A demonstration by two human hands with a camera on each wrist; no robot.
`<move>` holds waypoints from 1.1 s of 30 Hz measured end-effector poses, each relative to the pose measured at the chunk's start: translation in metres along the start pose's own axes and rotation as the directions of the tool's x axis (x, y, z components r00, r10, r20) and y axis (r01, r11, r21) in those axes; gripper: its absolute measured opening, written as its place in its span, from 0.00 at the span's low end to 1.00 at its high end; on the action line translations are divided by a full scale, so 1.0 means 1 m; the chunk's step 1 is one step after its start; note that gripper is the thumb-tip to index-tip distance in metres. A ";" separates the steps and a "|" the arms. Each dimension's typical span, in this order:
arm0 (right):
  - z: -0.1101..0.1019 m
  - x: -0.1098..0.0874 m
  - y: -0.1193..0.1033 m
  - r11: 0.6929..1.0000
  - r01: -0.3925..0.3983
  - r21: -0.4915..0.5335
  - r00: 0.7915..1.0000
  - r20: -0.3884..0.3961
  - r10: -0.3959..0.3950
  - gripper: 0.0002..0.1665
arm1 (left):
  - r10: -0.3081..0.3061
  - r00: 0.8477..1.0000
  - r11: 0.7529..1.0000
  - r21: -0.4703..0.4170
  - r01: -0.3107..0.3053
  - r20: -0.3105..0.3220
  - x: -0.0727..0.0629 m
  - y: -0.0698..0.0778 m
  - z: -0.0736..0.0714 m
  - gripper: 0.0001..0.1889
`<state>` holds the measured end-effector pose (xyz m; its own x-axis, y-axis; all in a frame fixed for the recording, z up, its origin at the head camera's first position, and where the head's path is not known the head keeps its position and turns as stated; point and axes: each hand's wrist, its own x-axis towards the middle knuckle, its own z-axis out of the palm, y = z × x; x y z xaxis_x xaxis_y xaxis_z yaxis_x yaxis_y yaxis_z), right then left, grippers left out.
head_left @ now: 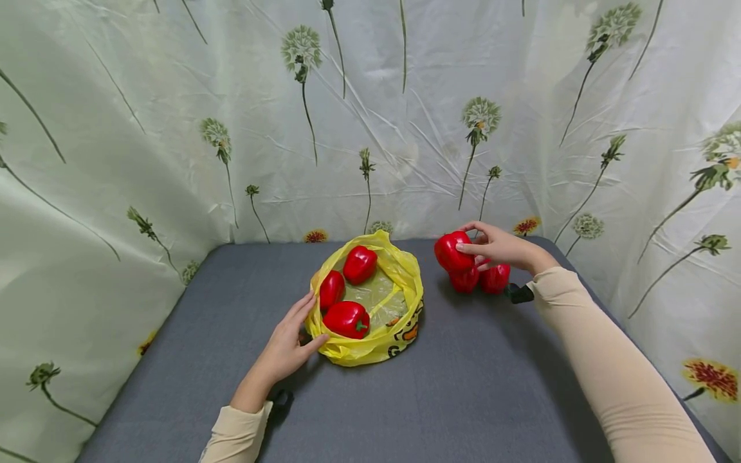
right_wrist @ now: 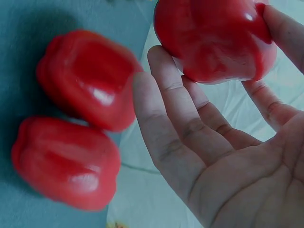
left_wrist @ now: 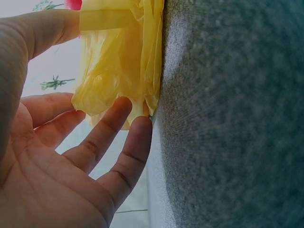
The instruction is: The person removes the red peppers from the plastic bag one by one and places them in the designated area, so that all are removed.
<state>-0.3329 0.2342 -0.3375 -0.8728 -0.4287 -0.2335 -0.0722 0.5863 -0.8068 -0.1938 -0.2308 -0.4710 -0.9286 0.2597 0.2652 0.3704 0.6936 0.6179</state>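
My right hand [head_left: 498, 247] holds a red bell pepper [head_left: 452, 252] between thumb and fingertips, raised over the table. Below it, two more red bell peppers, one [right_wrist: 90, 80] beside the other [right_wrist: 66, 163], lie on the table. A yellow plastic bag [head_left: 412, 270] stands with its mouth wide and its rim rolled down. Inside, along its left and back, lie three red bell peppers, the nearest one [head_left: 346, 319] showing a green stem. My left hand [head_left: 287, 344] rests at the bag's left side with spread fingers [left_wrist: 107, 135], its thumb over the rim.
Grey cloth covers the table [head_left: 463, 386]. A pale curtain [head_left: 405, 128] printed with dandelions hangs right behind the table and along both sides. Dark wrist straps, one [head_left: 519, 293] on the right arm, sit by the sleeves.
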 end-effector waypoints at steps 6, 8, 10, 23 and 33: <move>-0.014 -0.012 0.016 1.000 -0.004 0.021 0.999 -0.043 0.005 0.40 | -0.001 1.000 1.000 0.001 0.001 -0.001 0.000 0.000 -0.001 0.45; -0.019 -0.015 0.022 0.999 -0.013 0.032 0.998 -0.055 0.015 0.40 | -0.006 1.000 1.000 0.002 0.006 0.000 0.000 0.000 -0.001 0.45; -0.023 -0.019 0.027 0.999 -0.027 0.047 0.997 -0.071 0.030 0.39 | -0.010 1.000 1.000 0.002 0.010 0.003 0.000 0.000 -0.001 0.45; -0.041 -0.046 0.060 0.996 -0.068 0.049 0.987 -0.141 0.074 0.44 | -0.001 1.000 1.000 0.017 0.001 -0.003 0.000 -0.001 0.000 0.46; -0.050 -0.066 0.081 0.992 -0.087 0.088 0.982 -0.162 0.101 0.45 | 0.013 1.000 1.000 0.019 -0.013 -0.007 0.000 -0.002 0.001 0.45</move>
<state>-0.3052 0.3442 -0.3602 -0.9421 -0.2506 -0.2229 0.0473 0.5586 -0.8281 -0.1944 -0.2313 -0.4726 -0.9236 0.2640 0.2779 0.3815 0.7030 0.6002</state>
